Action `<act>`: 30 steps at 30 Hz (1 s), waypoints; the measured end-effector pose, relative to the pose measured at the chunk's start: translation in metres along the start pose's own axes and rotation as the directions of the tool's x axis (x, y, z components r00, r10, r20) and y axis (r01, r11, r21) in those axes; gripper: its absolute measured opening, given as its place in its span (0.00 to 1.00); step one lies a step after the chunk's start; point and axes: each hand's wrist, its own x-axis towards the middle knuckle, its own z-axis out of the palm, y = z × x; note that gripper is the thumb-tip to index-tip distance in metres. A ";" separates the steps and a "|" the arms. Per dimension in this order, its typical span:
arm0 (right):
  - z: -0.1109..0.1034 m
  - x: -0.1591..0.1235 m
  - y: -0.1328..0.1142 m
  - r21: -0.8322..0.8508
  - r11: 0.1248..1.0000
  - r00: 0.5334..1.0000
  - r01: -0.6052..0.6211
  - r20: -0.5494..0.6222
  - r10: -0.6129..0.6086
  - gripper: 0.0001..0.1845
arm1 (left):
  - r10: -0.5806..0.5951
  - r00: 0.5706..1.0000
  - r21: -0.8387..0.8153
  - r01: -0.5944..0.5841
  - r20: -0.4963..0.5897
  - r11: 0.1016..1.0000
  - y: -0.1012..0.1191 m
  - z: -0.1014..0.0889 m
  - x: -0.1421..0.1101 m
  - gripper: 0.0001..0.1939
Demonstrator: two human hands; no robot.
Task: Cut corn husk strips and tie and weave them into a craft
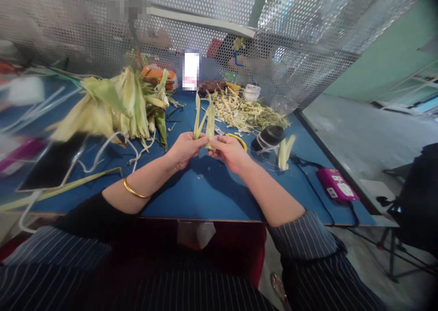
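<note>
Above the middle of the blue table, my left hand (187, 150) and my right hand (230, 152) meet, both with fingers pinched. Between them they hold pale green corn husk strips (210, 121) that point upward. One narrow strip rises from my left fingers, and a wider piece stands where the fingertips come together. Just behind my right hand lie scissors (242, 142) with yellow handles, partly hidden by it. A spool of black thread (270, 137) with white string around it sits to the right, beside a small bundle of husk (285, 153).
A large heap of corn husks (118, 105) lies at left, near a black tablet (51, 162) and white cables. Husk scraps (239, 112) are piled at the back. A purple tissue pack (337, 184) rests at right. A perforated metal screen (212, 18) stands behind the table.
</note>
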 end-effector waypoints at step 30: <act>0.002 -0.003 -0.004 -0.006 1.000 1.000 -0.010 0.007 0.010 0.16 | -0.070 0.990 -0.124 0.085 0.124 0.989 -0.004 -0.002 0.001 0.07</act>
